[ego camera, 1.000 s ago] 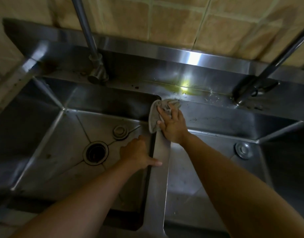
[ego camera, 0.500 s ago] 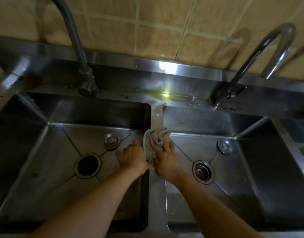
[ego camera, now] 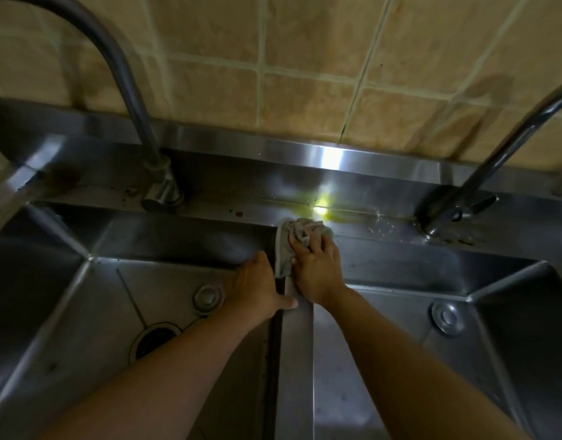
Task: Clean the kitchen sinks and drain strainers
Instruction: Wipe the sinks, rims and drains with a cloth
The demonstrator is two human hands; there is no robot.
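Grey cloth [ego camera: 297,241], silvery steel sink [ego camera: 82,290] and faucets [ego camera: 127,77], beige tiles [ego camera: 305,96] with pale grout.

The double sink [ego camera: 82,281] under my hands was brushed stainless steel, dull satin with a bright glare on the back ledge [ego camera: 324,173]; both faucets [ego camera: 127,90] were smooth grey metal; the rag [ego camera: 300,233] I pressed was soft, crumpled grey cloth; the wall tiles [ego camera: 305,96] looked matt, mottled beige, with pale grout.
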